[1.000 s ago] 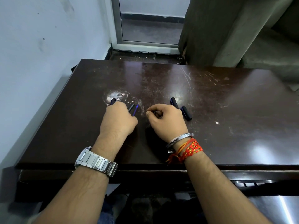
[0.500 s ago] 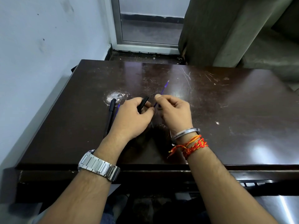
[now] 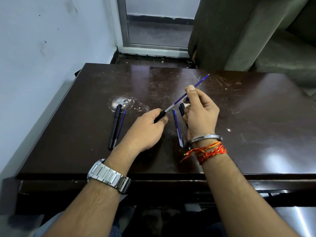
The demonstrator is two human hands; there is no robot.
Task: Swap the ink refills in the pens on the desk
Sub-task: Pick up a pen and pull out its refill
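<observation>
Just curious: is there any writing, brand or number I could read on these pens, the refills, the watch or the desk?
No readable text anywhere in this view.
The black pen lying on the desk: no print visible.
The blue refill pinched by the right hand: no marking visible.
The pen barrel gripped by the left hand: plain black.
The wristwatch: only its band shows.

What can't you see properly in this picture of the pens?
Head view only:
- the black pen barrel: mostly hidden inside the left hand.
- the black piece: largely behind the right hand; cap or barrel, unclear.
- the blue refill: its tip is too small to make out.
</observation>
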